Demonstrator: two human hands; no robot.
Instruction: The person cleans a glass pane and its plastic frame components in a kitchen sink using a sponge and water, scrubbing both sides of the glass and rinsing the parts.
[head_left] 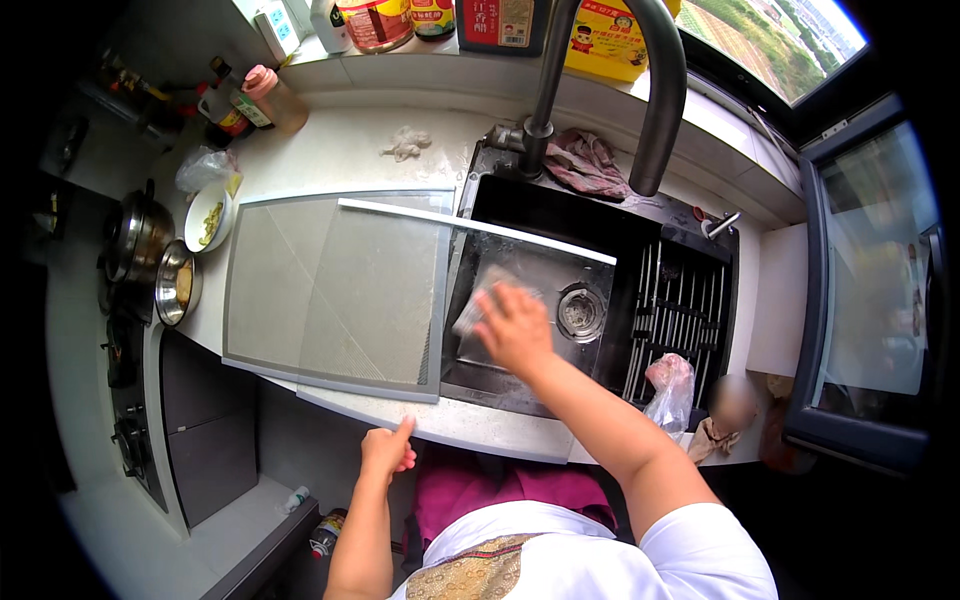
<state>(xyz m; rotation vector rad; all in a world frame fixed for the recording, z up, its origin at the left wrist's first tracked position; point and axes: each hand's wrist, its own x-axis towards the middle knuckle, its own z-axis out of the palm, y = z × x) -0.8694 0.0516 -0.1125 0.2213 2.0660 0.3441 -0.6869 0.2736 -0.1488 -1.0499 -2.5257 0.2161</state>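
Below me lies a clear pane with a white edge strip, overlapping the right part of a grey framed mesh screen and reaching over the black sink. My right hand is pressed flat against a pale cloth, blurred by motion, on the pane above the sink. The round drain shows just right of that hand. My left hand is just in front of the near counter edge, fingers curled and thumb out, with nothing visible in it.
A dark curved faucet rises behind the sink, beside a crumpled pink cloth. At right are a black drying rack, a plastic bag and an open window sash. Bowls and a pot stand at left.
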